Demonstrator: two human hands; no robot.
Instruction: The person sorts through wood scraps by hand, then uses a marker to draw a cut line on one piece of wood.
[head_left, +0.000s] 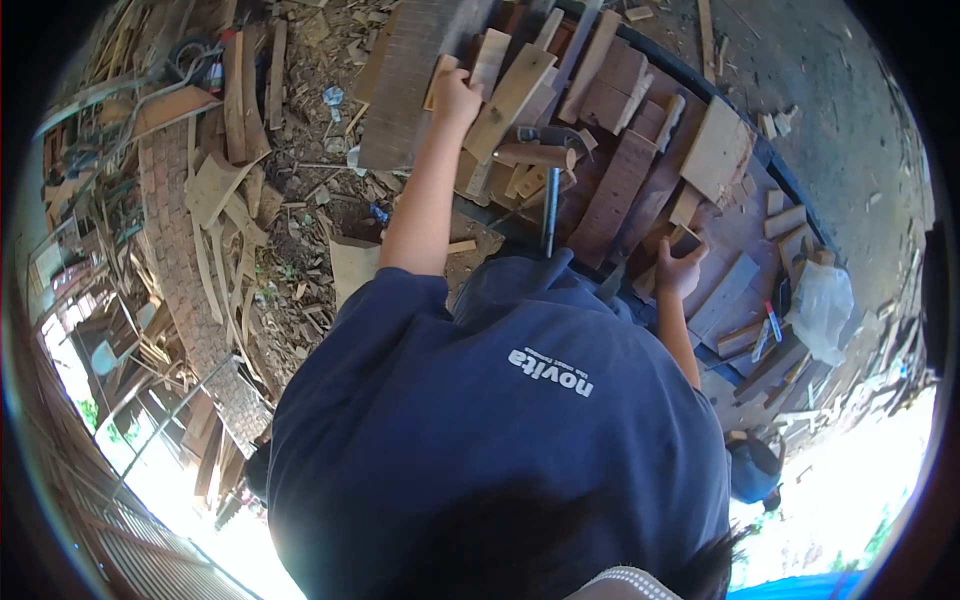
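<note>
My left hand (457, 99) reaches to the upper middle, its fingers closed on a small light wooden piece (438, 82) beside a broad grey-brown board (408, 120). My right hand (680, 270) is curled around a small wooden block (684, 241), with thumb and fingers at its sides. Between the hands lie several planks, among them a light board with a knot (512, 100) and a reddish-brown board (615, 185). A round wooden piece (537, 155) and a blue-grey metal rod (551, 210) sit near my body.
To the right are a clear plastic bag (822, 308), a red-and-blue marker (772, 320) and wood offcuts (785, 221). A dark rim (770, 160) edges the work surface. Wood scraps (300, 270) litter the ground at left. Another person (755, 468) is at lower right.
</note>
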